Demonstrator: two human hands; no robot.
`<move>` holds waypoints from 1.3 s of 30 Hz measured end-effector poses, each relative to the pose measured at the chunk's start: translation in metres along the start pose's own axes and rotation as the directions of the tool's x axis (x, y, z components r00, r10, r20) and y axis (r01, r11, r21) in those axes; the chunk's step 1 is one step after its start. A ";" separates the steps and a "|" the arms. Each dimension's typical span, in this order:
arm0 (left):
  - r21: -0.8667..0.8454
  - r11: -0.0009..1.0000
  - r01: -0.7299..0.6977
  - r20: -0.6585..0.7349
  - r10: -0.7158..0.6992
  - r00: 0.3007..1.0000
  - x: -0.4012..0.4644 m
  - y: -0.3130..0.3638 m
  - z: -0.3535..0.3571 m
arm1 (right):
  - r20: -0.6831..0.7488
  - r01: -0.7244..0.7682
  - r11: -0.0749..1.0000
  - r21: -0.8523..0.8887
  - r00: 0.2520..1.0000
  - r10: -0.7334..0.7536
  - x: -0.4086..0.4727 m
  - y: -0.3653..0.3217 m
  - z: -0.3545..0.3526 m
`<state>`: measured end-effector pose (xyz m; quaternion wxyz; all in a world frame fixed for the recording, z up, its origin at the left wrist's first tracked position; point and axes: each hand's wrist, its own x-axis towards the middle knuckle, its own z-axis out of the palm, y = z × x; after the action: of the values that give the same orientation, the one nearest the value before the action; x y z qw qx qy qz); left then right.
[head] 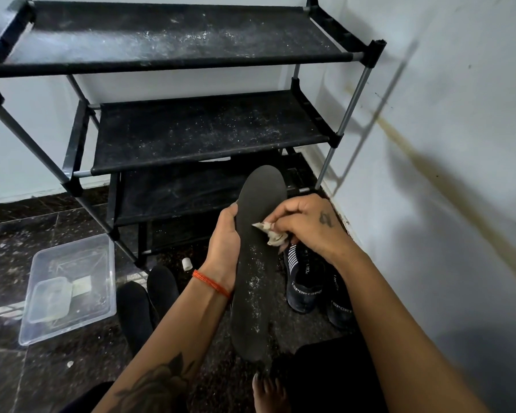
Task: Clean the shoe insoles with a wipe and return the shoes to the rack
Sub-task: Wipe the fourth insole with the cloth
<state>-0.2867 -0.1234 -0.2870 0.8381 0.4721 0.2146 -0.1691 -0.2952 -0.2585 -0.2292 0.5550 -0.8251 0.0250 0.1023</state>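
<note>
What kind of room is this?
Probably a corner of a home, maybe by the door: a dusty shoe rack stands against the wall, dark shoes sit on a stone floor, and a plastic tub lies nearby.

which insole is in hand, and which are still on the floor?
The insole held upright by the left hand while the right hand rubs it with the wipe. The two other insoles lie flat on the floor, untouched.

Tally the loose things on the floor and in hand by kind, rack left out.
Insoles: 3, one held by left hand at, two on floor
Shoes: 2
Wipe: 1, in right hand
Clear plastic containers: 2
Total: 8
</note>
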 end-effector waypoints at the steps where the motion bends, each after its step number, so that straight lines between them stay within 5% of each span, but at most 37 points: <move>1: 0.020 1.000 -0.010 0.003 0.010 1.000 0.001 0.000 -0.001 | 0.027 0.000 0.999 -0.038 1.000 0.001 0.001 0.000 0.001; 5: 0.006 1.000 -0.012 0.066 0.012 0.998 -0.003 0.003 0.001 | 0.162 -0.022 1.000 0.020 0.987 0.018 0.001 -0.001 0.002; 8: 0.013 1.000 -0.015 0.088 0.014 0.996 -0.003 0.002 0.002 | -0.031 0.026 0.980 0.197 0.999 -0.020 0.003 -0.001 0.000; 11: 0.027 0.999 -0.034 0.068 0.033 0.997 -0.002 0.002 0.003 | -0.171 0.069 0.993 0.099 0.984 -0.051 0.004 0.001 -0.002; 17: -0.090 0.995 0.040 0.163 -0.024 0.986 -0.007 0.002 0.005 | 0.011 0.082 0.995 -0.061 0.997 -0.082 0.002 0.003 0.012; 21: -0.090 0.995 0.047 0.181 -0.031 0.983 -0.008 0.002 0.007 | 0.199 0.059 0.998 0.016 0.978 -0.061 -0.001 -0.002 0.005; 24: -0.113 0.990 0.083 0.201 -0.059 0.978 -0.011 0.003 0.008 | 0.024 0.046 0.973 0.226 0.998 -0.052 0.003 -0.001 0.000; 27: -0.126 0.988 0.092 0.205 -0.065 0.977 -0.013 0.004 0.009 | -0.096 0.064 0.983 0.175 0.994 -0.047 0.005 0.001 -0.001; 33: -0.094 0.995 0.046 0.187 -0.027 0.982 -0.009 0.002 0.005 | 0.111 0.073 0.997 0.025 0.991 -0.075 0.004 0.002 0.012; 37: -0.095 0.995 0.028 0.214 -0.007 0.977 -0.007 0.000 0.005 | 0.291 0.042 0.994 0.100 0.954 -0.070 0.000 0.000 0.004; 39: -0.132 0.987 0.090 0.231 -0.058 0.971 -0.009 0.001 0.006 | 0.198 0.024 0.975 0.223 0.978 -0.069 0.002 0.001 0.000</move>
<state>-0.2925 -0.1275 -0.2788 0.8816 0.3807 0.1465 -0.2375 -0.2935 -0.2583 -0.2304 0.6444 -0.7444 -0.0406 0.1702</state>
